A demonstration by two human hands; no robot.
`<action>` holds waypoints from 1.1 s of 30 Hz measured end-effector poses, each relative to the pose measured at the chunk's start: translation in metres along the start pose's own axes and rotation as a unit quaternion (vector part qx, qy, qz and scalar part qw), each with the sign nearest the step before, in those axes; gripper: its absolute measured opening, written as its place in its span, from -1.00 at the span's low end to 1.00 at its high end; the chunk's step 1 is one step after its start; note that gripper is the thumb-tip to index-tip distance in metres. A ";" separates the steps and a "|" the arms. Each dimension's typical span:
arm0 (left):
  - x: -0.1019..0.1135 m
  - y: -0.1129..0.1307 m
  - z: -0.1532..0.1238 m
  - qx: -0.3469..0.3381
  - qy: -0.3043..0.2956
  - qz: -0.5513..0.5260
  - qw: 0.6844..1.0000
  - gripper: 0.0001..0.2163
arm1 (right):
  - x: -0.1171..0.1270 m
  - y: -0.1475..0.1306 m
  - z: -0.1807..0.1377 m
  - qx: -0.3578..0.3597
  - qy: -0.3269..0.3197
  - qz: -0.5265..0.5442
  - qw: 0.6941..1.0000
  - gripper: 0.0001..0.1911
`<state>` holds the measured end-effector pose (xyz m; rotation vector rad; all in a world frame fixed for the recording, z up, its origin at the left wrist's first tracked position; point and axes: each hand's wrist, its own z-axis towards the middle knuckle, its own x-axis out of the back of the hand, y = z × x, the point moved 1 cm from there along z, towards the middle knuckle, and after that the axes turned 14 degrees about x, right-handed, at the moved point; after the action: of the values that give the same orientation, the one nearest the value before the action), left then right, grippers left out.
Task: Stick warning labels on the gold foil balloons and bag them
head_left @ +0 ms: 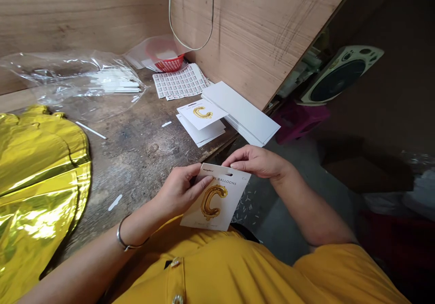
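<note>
A white balloon packaging card (222, 204), printed with a gold letter C, is held upright and slightly tilted in front of my yellow shirt. My left hand (181, 188) grips its upper left edge, thumb across the front and fingers behind. At the card's top edge, near the hang slot, my right hand (256, 161) is closed with thumb and forefinger pinched together; its other fingertips are hidden behind the card. On the table just beyond lies a small pile of similar cards (204, 113), the top one also showing a gold C.
Shiny gold foil balloons (44, 172) cover the table's left side. Behind are a clear plastic bag of white sticks (115, 81), a red basket (170, 63), sticker sheets (181, 82) and a stack of white card (241, 109). White scraps lie on the floor; a fan (340, 77) stands right.
</note>
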<state>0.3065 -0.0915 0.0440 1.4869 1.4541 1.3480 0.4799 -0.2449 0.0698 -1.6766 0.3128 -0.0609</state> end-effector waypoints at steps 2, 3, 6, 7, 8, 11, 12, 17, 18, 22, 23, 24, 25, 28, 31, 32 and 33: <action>0.000 -0.001 0.000 0.000 0.002 0.008 1.000 -0.75 | -0.001 0.000 0.003 -0.017 -0.017 0.035 0.999 -0.66; 0.000 -0.001 0.000 0.000 0.001 0.010 1.000 -0.75 | -0.001 0.000 0.004 -0.024 -0.020 0.051 0.998 -0.66; -0.001 -0.001 0.000 0.004 -0.008 0.004 1.000 -0.76 | -0.004 0.002 0.010 -0.036 -0.018 0.082 0.996 -0.67; 0.000 0.000 0.000 0.007 -0.012 -0.002 1.000 -0.75 | -0.003 0.003 0.011 -0.031 -0.009 0.080 0.996 -0.67; 0.000 0.000 0.000 0.011 -0.018 -0.012 1.000 -0.75 | -0.002 0.005 0.011 -0.017 0.007 0.064 0.998 -0.67; 0.003 0.002 -0.002 0.028 -0.036 -0.056 0.997 -0.73 | 0.007 0.014 0.000 0.006 0.057 -0.142 0.988 -0.76; 0.005 0.002 -0.002 0.034 -0.035 -0.071 0.996 -0.73 | 0.010 0.018 -0.008 0.000 0.070 -0.242 0.968 -0.81; 0.009 -0.006 0.000 0.053 0.025 -0.131 0.990 -0.71 | 0.001 0.036 -0.046 -0.013 0.080 -0.421 0.904 -0.75; 0.008 -0.009 0.003 0.053 0.040 -0.150 0.986 -0.70 | -0.006 0.038 -0.047 0.005 0.086 -0.410 0.908 -0.79; 0.014 -0.011 0.017 0.032 0.108 -0.197 0.974 -0.67 | -0.028 0.035 -0.010 0.090 0.189 -0.375 0.903 -0.76; 0.020 -0.007 0.022 0.030 0.126 -0.189 0.973 -0.65 | -0.027 0.029 0.007 0.110 0.216 -0.378 0.893 -0.75; 0.028 -0.002 0.028 0.028 0.153 -0.171 0.973 -0.64 | -0.023 0.019 0.026 0.135 0.240 -0.389 0.879 -0.74; 0.039 0.005 0.035 0.025 0.189 -0.138 0.972 -0.63 | -0.016 0.007 0.046 0.162 0.265 -0.409 0.858 -0.74; 0.072 0.028 0.061 -0.032 0.351 0.074 0.933 -0.60 | 0.015 -0.028 0.105 0.157 0.309 -0.533 0.772 -0.73; 0.085 0.034 0.096 -0.082 0.315 0.356 0.876 -0.61 | 0.040 -0.036 0.150 0.026 0.257 -0.618 0.743 -0.74; 0.085 0.031 0.107 -0.087 0.283 0.395 0.870 -0.62 | 0.044 -0.031 0.160 -0.004 0.246 -0.627 0.739 -0.75; 0.083 0.024 0.118 -0.088 0.251 0.420 0.868 -0.62 | 0.047 -0.025 0.168 -0.024 0.240 -0.633 0.736 -0.75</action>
<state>0.4127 0.0082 0.0550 1.8080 0.8919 2.4691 0.5660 -0.0917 0.0649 -1.6097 -0.5236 -1.5316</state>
